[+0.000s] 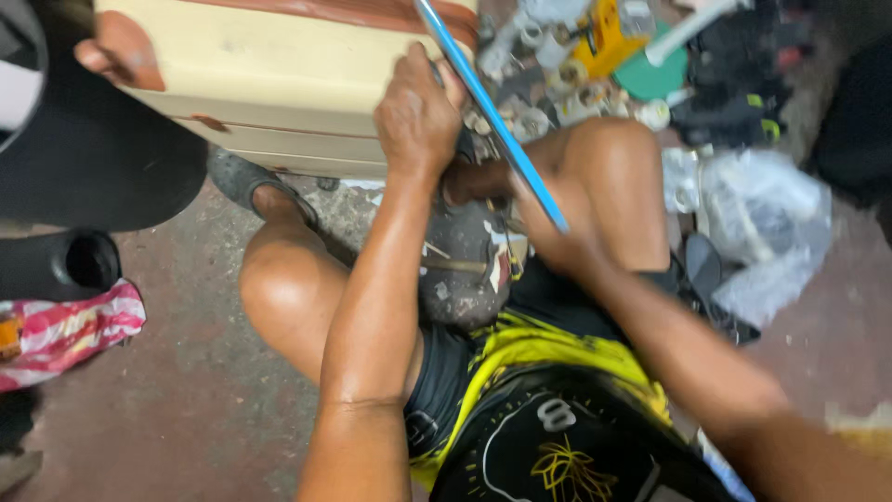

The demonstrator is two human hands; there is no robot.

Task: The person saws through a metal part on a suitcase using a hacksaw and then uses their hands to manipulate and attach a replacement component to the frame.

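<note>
Cream-yellow hard-shell suitcase (269, 84), with a reddish-brown band along the top edge and a reddish-brown corner cap. Long thin bright-blue rod (492, 116), slanting across it. Dark grey rounded object (465, 265) between the knees, flecked with white and pale scuffs. Black shorts (548, 418) with vivid yellow streaks and a white and yellow printed emblem. Pink-and-white striped plastic bag (70, 330) at the left, an orange patch on it. Dull reddish-brown concrete floor (186, 409), blotched grey. Grey sandal (246, 181). Yellow box (604, 37) and teal-green round lid (655, 74) among whitish fittings. Clear whitish plastic bag (767, 232) at the right.
</note>
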